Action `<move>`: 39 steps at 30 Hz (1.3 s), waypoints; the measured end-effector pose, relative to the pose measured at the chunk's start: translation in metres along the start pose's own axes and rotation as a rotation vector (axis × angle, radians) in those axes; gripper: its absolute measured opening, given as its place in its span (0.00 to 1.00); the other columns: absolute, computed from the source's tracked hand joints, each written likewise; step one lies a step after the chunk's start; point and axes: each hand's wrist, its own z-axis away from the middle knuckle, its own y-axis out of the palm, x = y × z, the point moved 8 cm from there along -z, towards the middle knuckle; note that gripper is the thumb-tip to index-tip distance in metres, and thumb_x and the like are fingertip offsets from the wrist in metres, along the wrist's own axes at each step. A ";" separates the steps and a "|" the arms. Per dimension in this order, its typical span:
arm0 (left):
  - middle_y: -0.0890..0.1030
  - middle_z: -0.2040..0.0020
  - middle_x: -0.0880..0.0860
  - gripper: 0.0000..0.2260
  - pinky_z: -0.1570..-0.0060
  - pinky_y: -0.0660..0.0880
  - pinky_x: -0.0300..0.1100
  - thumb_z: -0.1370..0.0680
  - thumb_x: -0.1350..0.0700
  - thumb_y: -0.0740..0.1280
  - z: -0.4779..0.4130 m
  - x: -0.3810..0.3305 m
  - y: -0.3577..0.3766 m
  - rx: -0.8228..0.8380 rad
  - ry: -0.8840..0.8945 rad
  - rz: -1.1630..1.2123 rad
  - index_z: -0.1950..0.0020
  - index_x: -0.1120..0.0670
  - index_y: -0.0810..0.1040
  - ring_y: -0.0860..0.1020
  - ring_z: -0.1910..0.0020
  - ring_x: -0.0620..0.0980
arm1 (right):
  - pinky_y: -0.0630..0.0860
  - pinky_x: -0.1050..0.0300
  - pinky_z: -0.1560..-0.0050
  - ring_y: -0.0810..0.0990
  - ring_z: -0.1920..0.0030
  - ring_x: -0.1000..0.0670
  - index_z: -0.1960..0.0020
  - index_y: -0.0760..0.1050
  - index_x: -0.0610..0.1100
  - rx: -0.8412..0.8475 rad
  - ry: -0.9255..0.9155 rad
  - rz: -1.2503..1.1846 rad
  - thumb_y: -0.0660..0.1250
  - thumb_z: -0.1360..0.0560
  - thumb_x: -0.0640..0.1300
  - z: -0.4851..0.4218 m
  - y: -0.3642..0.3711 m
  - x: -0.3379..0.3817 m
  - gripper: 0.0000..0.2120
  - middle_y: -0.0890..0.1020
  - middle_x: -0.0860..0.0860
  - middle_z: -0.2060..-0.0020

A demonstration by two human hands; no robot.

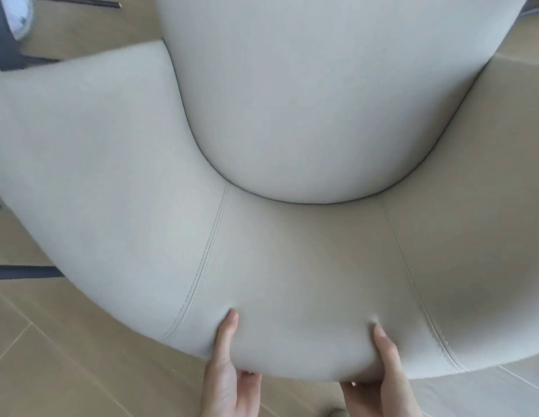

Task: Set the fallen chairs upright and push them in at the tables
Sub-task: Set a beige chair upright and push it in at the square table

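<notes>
Wood-look floor (pixel 66 356) all round, and the beige chair (pixel 292 281) fills pretty much the whole view, standing on it right in front of the person. Both hands are on the top rim of the curved back: left hand (pixel 224 371) and right hand (pixel 385 380) each grip it, thumbs (pixel 232 319) pressed into the inner face so the padding dimples, and the other fingers wrap behind the rim where I can't see them. They're near each other around the middle of the curve, so neither one is really closer to the job. The bit that matters: the seat (pixel 292 100) runs straight away from the hands, so the chair's front-to-back line points dead ahead. It looks upright to me, so I'd guess what's left is the push forward. Can't see a counter to slide it under, though. Some dark legs (pixel 24 271) poke in over on the left, and I can't tell if they belong to a counter or another chair. If the target's over there, the chair needs swinging left before the shove.
</notes>
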 end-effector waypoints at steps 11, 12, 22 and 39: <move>0.90 0.44 0.53 0.17 0.51 0.85 0.56 0.27 0.50 0.81 0.153 -0.123 0.161 -0.184 0.039 0.020 0.40 0.51 0.85 0.87 0.45 0.57 | 0.78 0.41 0.32 0.86 0.42 0.44 0.38 0.83 0.41 0.006 -0.058 0.065 0.76 0.24 0.44 0.158 0.144 0.146 0.16 0.89 0.46 0.42; 0.90 0.47 0.51 0.16 0.60 0.85 0.52 0.27 0.50 0.82 0.155 -0.135 0.178 -0.207 0.051 0.028 0.42 0.50 0.85 0.88 0.51 0.55 | 0.80 0.43 0.35 0.87 0.45 0.45 0.42 0.83 0.41 -0.006 -0.064 0.066 0.78 0.26 0.43 0.163 0.161 0.159 0.14 0.89 0.47 0.45; 0.90 0.50 0.49 0.16 0.54 0.87 0.62 0.33 0.52 0.83 0.138 -0.209 0.302 -0.313 0.248 0.083 0.47 0.51 0.88 0.90 0.53 0.56 | 0.79 0.58 0.62 0.84 0.58 0.51 0.51 0.81 0.44 -0.198 -0.237 0.050 0.83 0.33 0.45 0.169 0.279 0.246 0.15 0.86 0.53 0.53; 0.84 0.46 0.48 0.28 0.62 0.82 0.44 0.35 0.50 0.82 0.102 -0.290 0.438 -0.279 0.317 0.044 0.39 0.53 0.76 0.85 0.58 0.48 | 0.73 0.60 0.68 0.76 0.66 0.49 0.59 0.75 0.43 -0.223 -0.307 0.140 0.82 0.35 0.49 0.145 0.416 0.329 0.17 0.80 0.52 0.62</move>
